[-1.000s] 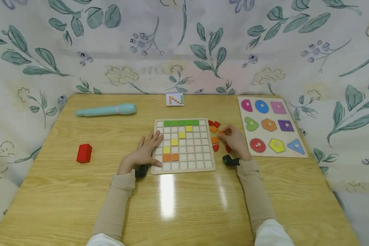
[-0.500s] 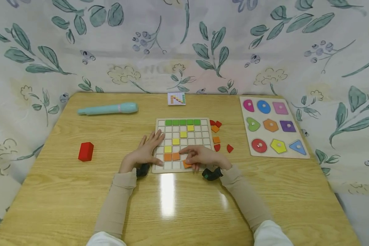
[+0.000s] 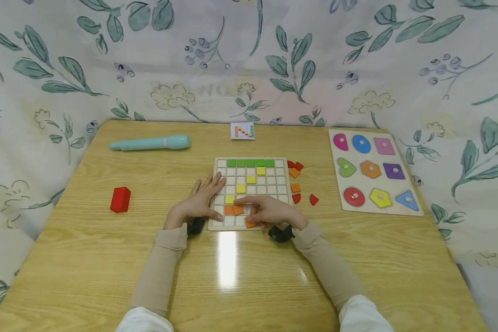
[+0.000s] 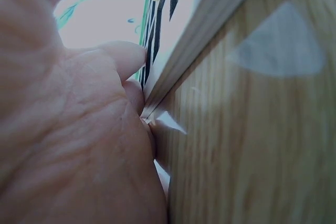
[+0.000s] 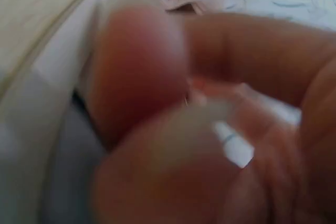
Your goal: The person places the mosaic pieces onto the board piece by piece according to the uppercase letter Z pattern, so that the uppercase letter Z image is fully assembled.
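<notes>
In the head view a wooden grid board [image 3: 271, 189] lies on the table, with a row of green tiles [image 3: 251, 163] along its top and a diagonal of yellow tiles [image 3: 251, 179]. My left hand [image 3: 197, 202] rests with spread fingers on the board's left edge. Over the lower part, my right hand [image 3: 272, 211] pinches an orange square tile [image 3: 250, 222] between thumb and fingers. Its index finger reaches out to a second orange tile [image 3: 238, 210], which sits askew beside another orange tile [image 3: 229, 210]. Blurred fingertips [image 5: 139, 61] fill the right wrist view and hide the pinched tile.
Loose red pieces [image 3: 313, 199] and orange tiles [image 3: 296, 187] lie right of the board. Farther right is a shape puzzle [image 3: 377, 189]. A patterned card [image 3: 242, 131] stands behind, a turquoise pen-like stick [image 3: 149, 143] lies back left, and a red block [image 3: 120, 199] is at left.
My right hand has come left from the loose pieces onto the board, carrying an orange tile. The orange tile by its index finger has turned askew. My left hand stays on the board.
</notes>
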`<state>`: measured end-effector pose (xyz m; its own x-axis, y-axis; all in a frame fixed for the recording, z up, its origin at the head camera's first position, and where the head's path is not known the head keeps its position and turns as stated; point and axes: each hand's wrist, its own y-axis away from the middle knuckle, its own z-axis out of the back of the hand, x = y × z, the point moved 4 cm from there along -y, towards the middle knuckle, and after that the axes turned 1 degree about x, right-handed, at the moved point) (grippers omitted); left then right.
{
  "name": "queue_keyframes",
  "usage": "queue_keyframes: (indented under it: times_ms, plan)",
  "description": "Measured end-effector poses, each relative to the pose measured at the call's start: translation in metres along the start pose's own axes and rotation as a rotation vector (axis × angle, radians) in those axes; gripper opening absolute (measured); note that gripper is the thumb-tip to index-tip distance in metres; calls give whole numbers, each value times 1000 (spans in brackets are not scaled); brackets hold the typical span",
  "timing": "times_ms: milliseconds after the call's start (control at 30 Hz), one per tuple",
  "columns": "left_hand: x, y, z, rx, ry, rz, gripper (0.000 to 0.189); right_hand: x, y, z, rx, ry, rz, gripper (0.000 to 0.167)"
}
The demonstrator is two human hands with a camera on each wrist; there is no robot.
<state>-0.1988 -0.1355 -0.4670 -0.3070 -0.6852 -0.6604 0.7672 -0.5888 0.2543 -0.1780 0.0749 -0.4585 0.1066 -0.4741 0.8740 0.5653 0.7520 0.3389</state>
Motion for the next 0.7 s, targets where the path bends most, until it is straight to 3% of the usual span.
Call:
queue_keyframes:
  times_ms: [200, 533, 600, 700]
  plan:
    - [-2, -1, -3, 8, 0, 4, 115, 7, -8, -9, 78, 65, 2, 49]
    - [-1, -1, -2, 14, -23, 17, 114, -3, 0, -2, 102, -52, -8, 49]
    - [0, -1, -2, 13, -21, 16, 114, -5, 1, 3, 74, -78, 2, 46]
    - [1, 0, 0, 11, -12, 8, 114, -9, 2, 16, -88, -44, -1, 32]
